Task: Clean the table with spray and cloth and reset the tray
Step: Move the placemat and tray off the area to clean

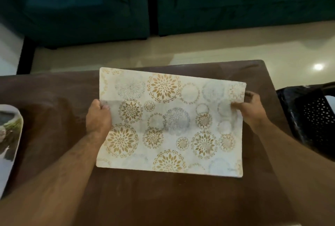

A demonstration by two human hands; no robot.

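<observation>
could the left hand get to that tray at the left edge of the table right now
Probably not at once: the left hand is gripping the placemat. Bare table lies between it and the tray.

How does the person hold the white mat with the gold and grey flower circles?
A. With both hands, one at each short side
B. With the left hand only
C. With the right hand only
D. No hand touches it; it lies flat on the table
A: the left hand grips the left edge of the mat and the right hand grips its right edge, above the brown table.
</observation>
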